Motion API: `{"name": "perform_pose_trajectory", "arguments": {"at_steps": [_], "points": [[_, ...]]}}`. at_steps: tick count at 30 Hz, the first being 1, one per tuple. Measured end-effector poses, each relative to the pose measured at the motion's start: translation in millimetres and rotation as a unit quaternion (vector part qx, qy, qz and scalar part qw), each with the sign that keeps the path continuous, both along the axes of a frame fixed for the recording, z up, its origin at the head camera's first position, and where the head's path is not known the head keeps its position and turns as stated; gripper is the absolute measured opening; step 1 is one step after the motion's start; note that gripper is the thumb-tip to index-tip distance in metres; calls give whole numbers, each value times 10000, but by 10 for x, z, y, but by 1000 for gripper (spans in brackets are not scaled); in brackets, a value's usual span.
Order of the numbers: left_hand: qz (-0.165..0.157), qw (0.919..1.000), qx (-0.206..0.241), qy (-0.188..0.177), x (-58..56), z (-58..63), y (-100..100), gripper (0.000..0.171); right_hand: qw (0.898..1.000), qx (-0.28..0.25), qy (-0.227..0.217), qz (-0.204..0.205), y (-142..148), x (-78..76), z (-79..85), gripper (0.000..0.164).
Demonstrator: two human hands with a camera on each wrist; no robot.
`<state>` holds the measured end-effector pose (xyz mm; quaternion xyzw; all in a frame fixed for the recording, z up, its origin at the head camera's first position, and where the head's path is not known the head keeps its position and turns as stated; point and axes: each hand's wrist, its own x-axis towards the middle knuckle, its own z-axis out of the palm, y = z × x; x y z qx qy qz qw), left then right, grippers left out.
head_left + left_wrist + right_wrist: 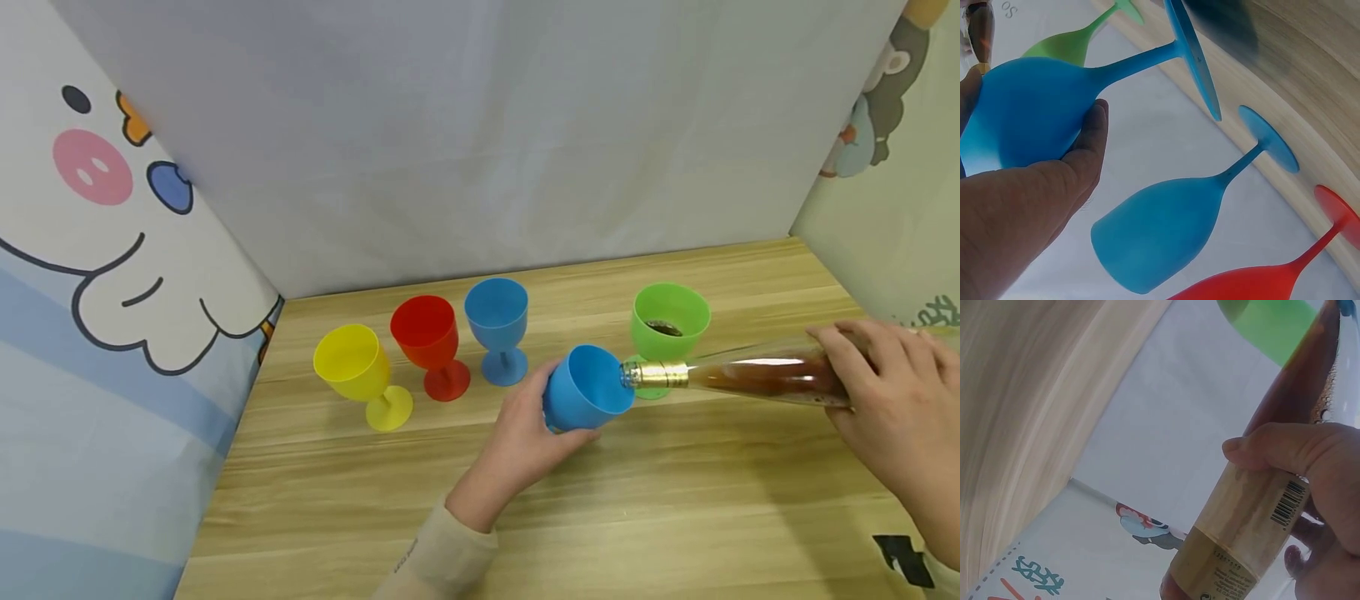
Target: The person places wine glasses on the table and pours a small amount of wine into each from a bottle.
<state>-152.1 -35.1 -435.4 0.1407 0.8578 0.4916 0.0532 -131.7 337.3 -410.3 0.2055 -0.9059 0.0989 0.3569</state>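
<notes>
My left hand [525, 437] grips a blue goblet [581, 400] by its bowl, tilted to the right and held off the table, as the left wrist view shows. My right hand [896, 400] holds a glass bottle [772, 375] of reddish-brown liquid, lying nearly level with its neck pointing left. The bottle's gold-collared mouth meets the rim of the blue goblet. Behind the bottle neck stands a green goblet [670, 304] with dark liquid in it. A label with a barcode [1289, 503] shows on the bottle in the right wrist view.
To the left, a yellow goblet [352, 367], a red goblet [427, 337] and a second blue goblet [497, 312] stand upright on the wooden table [337, 517]. A pale cloth wall [480, 150] rises behind them, with printed cartoon panels on both sides.
</notes>
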Motion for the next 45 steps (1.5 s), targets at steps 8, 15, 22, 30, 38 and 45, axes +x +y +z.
{"name": "perform_pose_trajectory", "arguments": {"at_steps": [8, 15, 22, 30, 38, 45], "points": [[-11, 10000, -37, -10, 10, 4, 5, 85, 9998, -105, 104, 114, -5, -7, 8, 99], [-20, 10000, -39, -12, 18, -3, 4, 85, 9998, -77, 53, 181, 3, -7, 7, 94], [-43, 10000, -43, 20, 16, 5, -4, 85, 9996, -70, 96, 248, -6, -3, 26, 92], [-67, 10000, -28, 6, 22, 17, -8, 85, 9994, -189, 209, 216, -39, -2, 26, 90], [-78, 10000, -31, 15, 26, 20, -13, 85, 9992, -222, 273, 213, -50, 0, 34, 90], [-78, 10000, -16, 48, 28, 25, -20, 85, 9996, -136, 83, 238, -32, 8, 55, 92]]}}
